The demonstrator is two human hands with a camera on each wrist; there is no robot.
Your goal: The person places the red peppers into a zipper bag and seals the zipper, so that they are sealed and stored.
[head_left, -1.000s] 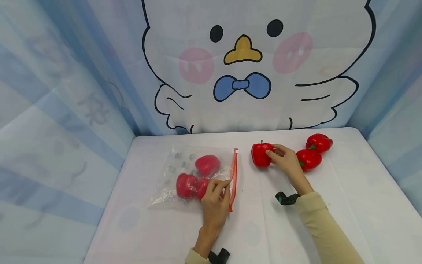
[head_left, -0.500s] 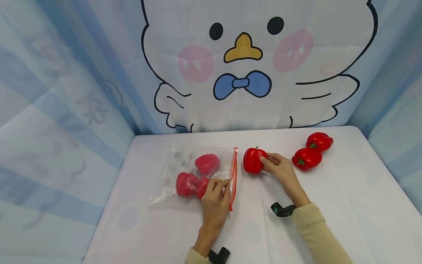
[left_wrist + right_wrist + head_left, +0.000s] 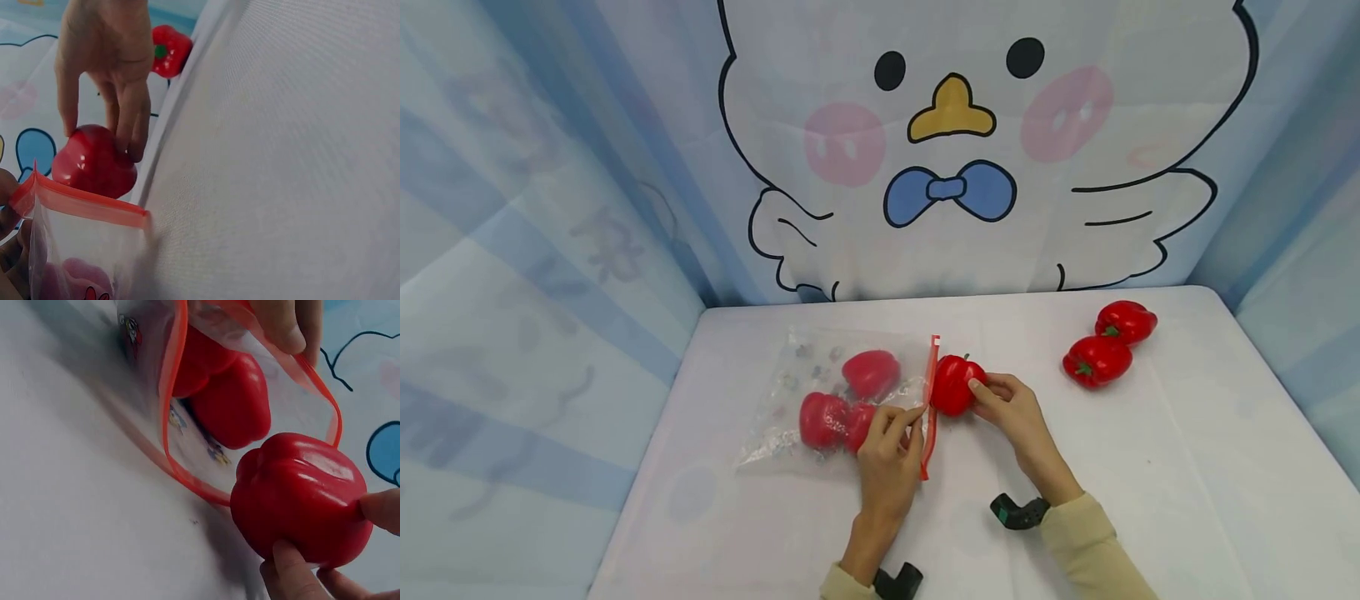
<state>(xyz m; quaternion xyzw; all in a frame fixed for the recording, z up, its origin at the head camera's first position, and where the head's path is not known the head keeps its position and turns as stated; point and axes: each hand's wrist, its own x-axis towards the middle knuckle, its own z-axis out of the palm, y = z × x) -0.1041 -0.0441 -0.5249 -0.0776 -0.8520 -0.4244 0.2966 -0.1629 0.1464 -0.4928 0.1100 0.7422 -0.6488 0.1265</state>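
Observation:
A clear zip bag [image 3: 775, 417] with a red zip edge [image 3: 94, 206] lies on the table, with 3 red bell peppers inside, one of them [image 3: 871, 374] towards the back. My left hand [image 3: 891, 467] pinches the bag's rim near the zip, holding the mouth apart, as the right wrist view shows. My right hand [image 3: 1015, 417] grips another red bell pepper [image 3: 953, 385] between thumb and fingers, right at the bag's opening. In the right wrist view this pepper [image 3: 300, 500] overlaps the red rim; whether it touches the rim I cannot tell.
Two more red bell peppers, one [image 3: 1097, 362] in front of the other [image 3: 1125, 322], lie at the back right of the white table [image 3: 1150, 467]. A printed curtain [image 3: 947, 258] hangs behind the table's back edge.
My right hand has carried its bell pepper leftward and a little nearer, from beside the two loose peppers to the bag's mouth. My left hand has stayed at the rim.

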